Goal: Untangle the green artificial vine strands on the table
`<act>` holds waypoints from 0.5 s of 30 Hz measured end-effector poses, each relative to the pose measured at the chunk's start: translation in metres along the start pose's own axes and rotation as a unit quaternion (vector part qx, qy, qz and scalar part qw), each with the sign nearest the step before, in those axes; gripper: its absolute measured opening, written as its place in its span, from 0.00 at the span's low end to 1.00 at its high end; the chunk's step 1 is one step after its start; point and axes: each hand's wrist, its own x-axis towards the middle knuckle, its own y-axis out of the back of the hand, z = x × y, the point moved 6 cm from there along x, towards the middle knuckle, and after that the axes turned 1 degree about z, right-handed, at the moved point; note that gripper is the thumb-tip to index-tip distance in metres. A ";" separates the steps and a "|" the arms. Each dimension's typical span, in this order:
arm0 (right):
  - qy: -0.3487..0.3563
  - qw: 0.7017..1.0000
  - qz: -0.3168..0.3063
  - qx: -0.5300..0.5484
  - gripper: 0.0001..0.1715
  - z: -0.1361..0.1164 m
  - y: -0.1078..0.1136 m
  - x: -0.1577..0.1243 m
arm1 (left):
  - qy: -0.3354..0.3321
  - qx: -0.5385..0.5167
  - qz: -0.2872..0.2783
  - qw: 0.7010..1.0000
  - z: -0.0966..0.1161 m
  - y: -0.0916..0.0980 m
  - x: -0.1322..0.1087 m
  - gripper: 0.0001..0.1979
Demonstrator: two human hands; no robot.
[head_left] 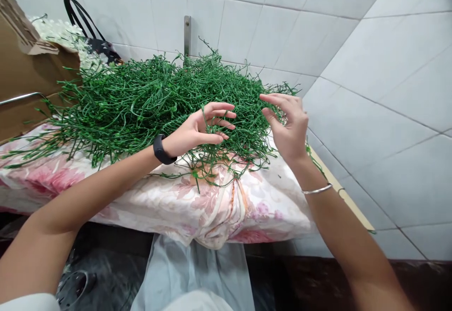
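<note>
A big heap of thin green plastic stems lies on a surface covered by a pink floral cloth. My left hand, with a black band on the wrist, rests on the near side of the heap with its fingers stretched and slightly curled among the stems. My right hand, a silver bangle on its wrist, hovers at the right end of the heap with fingers apart and bent, tips touching a few stems. Neither hand has a clear grip on anything.
White tiled walls stand behind and to the right, meeting in a corner. A brown cardboard box stands at the left, with white flowers and a black-handled bag behind it. A metal bracket is fixed on the back wall. Translucent plastic sheet hangs below the cloth.
</note>
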 end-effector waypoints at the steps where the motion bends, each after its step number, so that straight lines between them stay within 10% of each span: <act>1: 0.020 1.000 -0.017 0.009 0.11 -0.009 -0.002 -0.001 | 0.006 -0.001 -0.005 1.000 -0.001 0.000 0.000 0.28; 9: 0.152 0.984 -0.086 -0.015 0.03 -0.044 -0.025 -0.018 | 0.000 0.047 -0.033 0.998 -0.004 -0.007 0.000 0.26; 15: 0.112 0.991 -0.067 -0.035 0.07 -0.032 -0.014 -0.012 | 0.007 0.172 0.028 0.985 0.000 0.000 0.000 0.11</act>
